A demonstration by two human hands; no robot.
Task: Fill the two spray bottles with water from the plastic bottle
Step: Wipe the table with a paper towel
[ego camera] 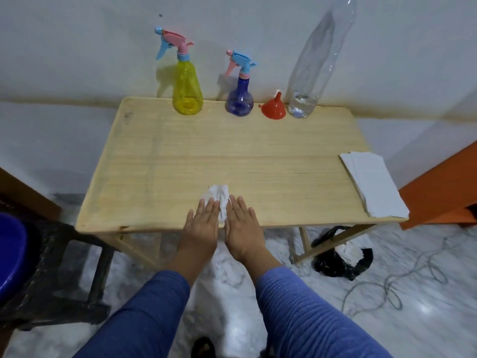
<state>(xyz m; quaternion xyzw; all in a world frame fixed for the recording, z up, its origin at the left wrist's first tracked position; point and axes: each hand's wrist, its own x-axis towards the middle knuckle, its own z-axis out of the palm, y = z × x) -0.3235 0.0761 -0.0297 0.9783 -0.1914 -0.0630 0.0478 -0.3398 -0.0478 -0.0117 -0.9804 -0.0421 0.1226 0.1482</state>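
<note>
A yellow spray bottle (187,90) with a pink and blue trigger head stands at the back of the wooden table (160,161). Right of it stands a smaller blue spray bottle (240,98), then a red funnel (275,109) lying mouth down, then a tall clear plastic bottle (313,73) with a little water at its bottom. Both spray heads are screwed on. Near the table's front edge, my left hand (202,224) and my right hand (241,223) lie flat side by side with straight fingers, touching a crumpled white tissue (218,198) between them.
A stack of white tissues (371,184) lies at the table's right edge. A dark stool (67,257) with a blue tub (10,254) stands left, an orange object (444,187) right. A black bag (340,259) and a grey cable (402,282) lie on the floor.
</note>
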